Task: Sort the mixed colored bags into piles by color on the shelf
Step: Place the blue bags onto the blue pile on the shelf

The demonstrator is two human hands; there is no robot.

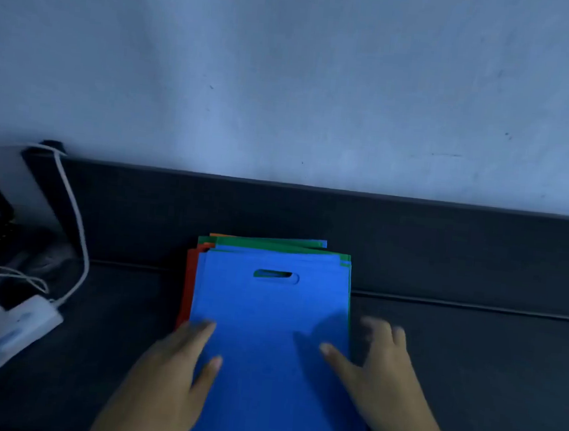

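Note:
A stack of flat colored bags lies on the dark shelf (453, 350) in the middle of the view. A blue bag (267, 317) with a cut-out handle slot is on top. Green bag edges (273, 246) show at the far end of the stack, and red or orange edges (187, 286) show along its left side. My left hand (172, 377) rests flat on the stack's left edge with fingers spread. My right hand (379, 371) lies at the right edge, thumb on the blue bag and fingers over the side. Neither hand grips a bag.
A white power strip (8, 328) with plugs and white cables (75, 231) sits at the left. A pale wall (288, 78) rises behind the shelf. A dark seam (474, 306) runs across the shelf beside the stack.

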